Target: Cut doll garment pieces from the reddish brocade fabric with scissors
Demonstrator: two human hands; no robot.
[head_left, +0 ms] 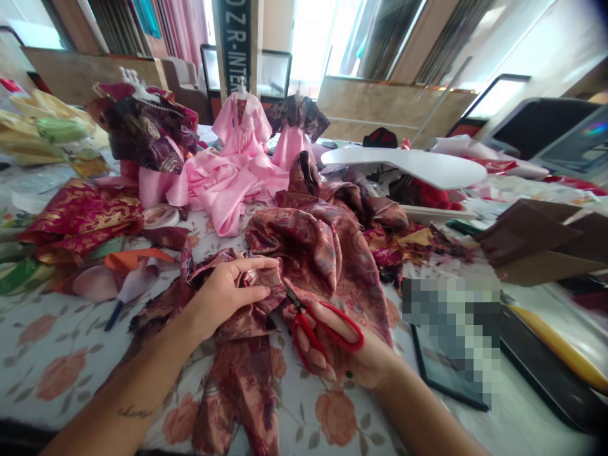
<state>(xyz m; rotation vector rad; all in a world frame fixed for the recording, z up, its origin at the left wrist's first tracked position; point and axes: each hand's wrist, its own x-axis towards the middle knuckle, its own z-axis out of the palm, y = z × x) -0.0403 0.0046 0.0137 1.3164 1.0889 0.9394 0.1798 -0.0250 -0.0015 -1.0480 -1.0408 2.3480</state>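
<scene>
Reddish-brown patterned brocade fabric point(351, 253) lies bunched over the middle of the table, with a strip hanging toward the front. My left hand point(242, 285) pinches a fold of this fabric between thumb and fingers. In my right hand point(337, 342) is a pair of scissors point(349, 326) with red handles, my fingers through the loops. The blades point up and left, and their tips are at the edge of the fold beside my left fingertips. Whether the blades have fabric between them I cannot tell.
Pink satin point(237, 183) and small dressed dress forms point(242, 123) stand behind the brocade. Magenta-gold cloth point(90, 215) and coloured scraps lie left. At right are a cardboard box point(536, 240), a dark-framed tablet-like panel point(446, 367), partly blurred out, and a white curved board point(403, 161).
</scene>
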